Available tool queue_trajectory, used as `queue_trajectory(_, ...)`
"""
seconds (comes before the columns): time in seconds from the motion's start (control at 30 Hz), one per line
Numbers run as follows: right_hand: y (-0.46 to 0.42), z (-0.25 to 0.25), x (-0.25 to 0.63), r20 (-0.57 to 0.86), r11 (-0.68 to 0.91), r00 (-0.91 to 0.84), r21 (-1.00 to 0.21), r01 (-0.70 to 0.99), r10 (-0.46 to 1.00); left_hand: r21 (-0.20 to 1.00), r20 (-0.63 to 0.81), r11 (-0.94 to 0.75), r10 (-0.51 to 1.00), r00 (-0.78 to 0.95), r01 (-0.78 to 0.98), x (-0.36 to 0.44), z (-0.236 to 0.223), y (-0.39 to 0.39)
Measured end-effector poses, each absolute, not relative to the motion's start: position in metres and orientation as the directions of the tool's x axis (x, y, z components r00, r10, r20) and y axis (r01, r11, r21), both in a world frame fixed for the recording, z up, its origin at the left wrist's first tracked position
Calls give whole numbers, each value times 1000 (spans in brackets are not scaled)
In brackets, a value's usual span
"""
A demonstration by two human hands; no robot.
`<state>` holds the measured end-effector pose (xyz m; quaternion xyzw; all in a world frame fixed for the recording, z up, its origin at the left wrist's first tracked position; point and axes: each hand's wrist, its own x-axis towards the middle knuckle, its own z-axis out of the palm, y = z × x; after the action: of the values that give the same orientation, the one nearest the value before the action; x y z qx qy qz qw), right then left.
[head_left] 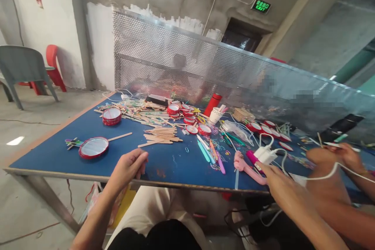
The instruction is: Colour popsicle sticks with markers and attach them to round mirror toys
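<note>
My left hand [131, 164] is closed in a loose fist above the table's front edge; anything inside its curled fingers is hidden. On the right, my right hand [285, 187] has its fingers closed around a magenta marker-like thing [252, 158], mostly covered by the hand. Just beside it lies a pink glue gun [247, 168] with a clear glue stick, and a white plug adapter [265, 154] with cables. To the left of my left hand rests a small red-rimmed drum [94, 147] with a wooden stick through it. A pile of wooden craft sticks [161, 136] lies ahead.
More red-rimmed drums [111, 116] are stacked on the blue table [58, 160]. Several colored pens [203, 150], a paper cup [215, 115] and a red bottle [213, 104] stand or lie mid-table. A perforated metal screen [152, 47] borders the back. Another person's hand [348, 158] works at right.
</note>
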<state>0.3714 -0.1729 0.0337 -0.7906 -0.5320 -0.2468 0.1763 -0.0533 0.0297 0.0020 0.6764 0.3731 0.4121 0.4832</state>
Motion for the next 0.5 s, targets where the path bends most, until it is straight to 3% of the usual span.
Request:
queue_trajectory(0.13, -190, 3, 352, 555, -364, 266, 73, 928, 788, 798, 348, -548, 758, 552, 250, -51, 4, 35)
queue_trajectory(0.2, -178, -8, 324, 526, -242, 201, 11, 970, 827, 736, 363, -610, 722, 590, 294, -49, 4, 37)
queue_trajectory(0.3, -141, -15, 273, 605, 92, 47, -197, 976, 795, 671, 354, -652, 701, 620, 353, -45, 3, 36)
queue_trajectory(0.37, -113, -16, 242, 654, 261, -26, -265, 928, 756, 638, 341, -661, 702, 625, 395, -42, 2, 35)
queue_trajectory(0.5, -67, -23, 206, 627, 349, -112, -269, 898, 771, 588, 332, -657, 728, 600, 471, -35, -3, 30)
